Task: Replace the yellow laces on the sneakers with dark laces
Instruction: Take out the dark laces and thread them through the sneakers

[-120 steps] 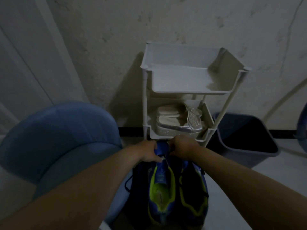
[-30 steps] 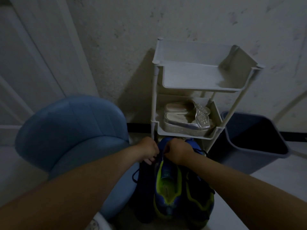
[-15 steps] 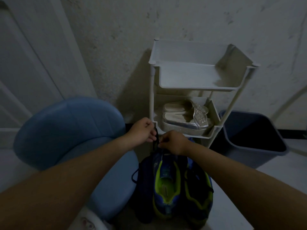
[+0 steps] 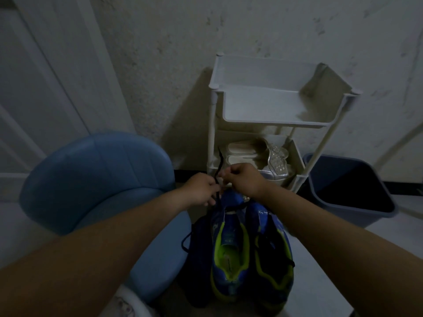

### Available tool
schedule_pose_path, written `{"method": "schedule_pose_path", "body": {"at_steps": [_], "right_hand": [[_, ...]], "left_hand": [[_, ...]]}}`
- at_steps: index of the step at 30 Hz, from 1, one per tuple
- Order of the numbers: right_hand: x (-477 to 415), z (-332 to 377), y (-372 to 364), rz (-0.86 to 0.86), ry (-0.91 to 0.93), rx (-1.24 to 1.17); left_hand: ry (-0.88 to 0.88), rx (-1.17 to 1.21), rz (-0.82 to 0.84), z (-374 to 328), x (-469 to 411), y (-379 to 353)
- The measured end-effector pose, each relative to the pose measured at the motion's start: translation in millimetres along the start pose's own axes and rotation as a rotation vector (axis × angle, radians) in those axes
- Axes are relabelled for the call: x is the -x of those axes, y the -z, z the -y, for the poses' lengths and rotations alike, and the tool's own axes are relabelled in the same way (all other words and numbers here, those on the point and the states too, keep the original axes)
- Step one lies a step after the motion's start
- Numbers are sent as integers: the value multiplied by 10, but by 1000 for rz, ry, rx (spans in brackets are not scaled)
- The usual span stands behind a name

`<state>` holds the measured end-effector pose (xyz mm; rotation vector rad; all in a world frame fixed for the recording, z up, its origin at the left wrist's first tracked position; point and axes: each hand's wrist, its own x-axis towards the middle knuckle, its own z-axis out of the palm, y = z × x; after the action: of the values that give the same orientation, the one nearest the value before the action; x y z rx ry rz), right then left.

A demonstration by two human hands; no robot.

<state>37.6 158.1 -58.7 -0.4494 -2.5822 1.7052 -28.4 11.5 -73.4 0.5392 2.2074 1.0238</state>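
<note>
Vs half a sec ago the right hand sits higher, and the dark lace now sticks up past it, in front of the rack. It and the left hand both pinch the lace w/ curled fingers, over the toe end of the sneakers. Eyelets are hidden behind the hands; too dim to trace the lace lower down.

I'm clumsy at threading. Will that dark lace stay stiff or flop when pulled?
Probably floppy: the lace curves loosely above the left hand and right hand. Likely light, since fingertips alone seem to hold it.
</note>
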Motion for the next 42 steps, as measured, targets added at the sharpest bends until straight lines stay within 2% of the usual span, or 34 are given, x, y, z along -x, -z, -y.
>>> {"method": "schedule_pose_path", "body": {"at_steps": [4,9,13,16,18,21,24,26,29,33,36,42], "right_hand": [[30,-48,57,185,-22,297],[62,-63,22,280,-6,375],[23,-65,10,268,-10,354],[15,-14,9,165,7,223],[11,68,25,67,42,66],[-4,178,71,11,79,-66],[-2,193,79,6,78,-78],[19,181,67,13,41,-61],[22,134,55,64,-84,-19],[41,80,55,179,-156,168],[42,27,22,250,-92,246],[-18,-27,-33,232,-9,214]], "left_hand": [[-107,244,-274,-133,-23,83],[-212,409,-331,-183,13,115],[-182,452,-262,-205,47,106],[17,468,-138,-188,58,74],[95,281,-60,-133,60,44],[21,-4,100,-19,46,0],[-16,-22,146,-21,71,-28],[-22,14,80,-67,62,-25],[-84,152,-129,-168,31,22],[-171,400,-370,-291,18,165],[-187,487,-407,-325,46,228],[-110,480,-437,-286,112,266]]}}
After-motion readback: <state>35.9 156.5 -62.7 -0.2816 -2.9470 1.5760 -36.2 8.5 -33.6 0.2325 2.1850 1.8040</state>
